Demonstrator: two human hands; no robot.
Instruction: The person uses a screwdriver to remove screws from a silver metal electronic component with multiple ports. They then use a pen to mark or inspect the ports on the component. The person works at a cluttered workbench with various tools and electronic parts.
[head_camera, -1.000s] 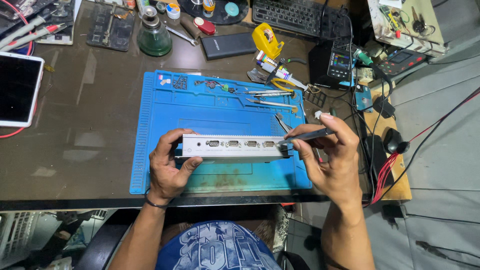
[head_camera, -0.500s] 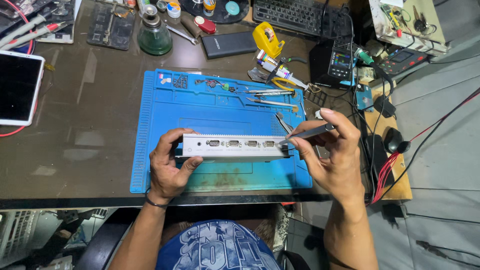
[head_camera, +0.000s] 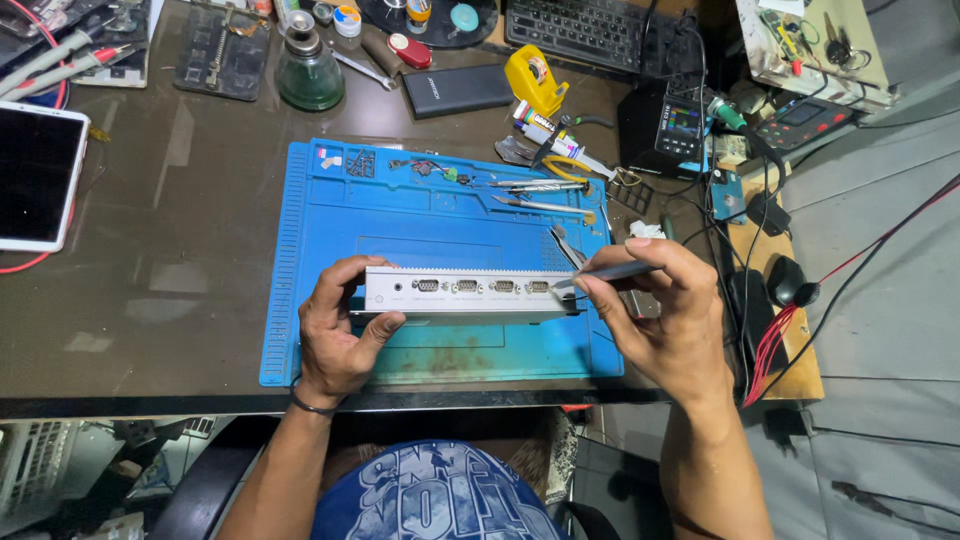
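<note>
Left hand (head_camera: 335, 335) with fingers clamped on the left end of a long grey metal unit (head_camera: 470, 293), held over the blue work mat (head_camera: 330, 220). Right hand (head_camera: 665, 315), fingers pinched on a slim grey tool (head_camera: 612, 272), tip at the unit's right end.

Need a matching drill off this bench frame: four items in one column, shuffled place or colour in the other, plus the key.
Things:
1. silver box with a row of ports
2. green glass bottle
3. tablet with a dark screen
4. yellow tape dispenser

Places:
A. far left edge of the desk
B. held over the blue mat, left hand gripping its end
C. behind the mat, left of the dark slab
D. behind the mat, near the keyboard

Pairs: 1-B, 2-C, 3-A, 4-D
</note>
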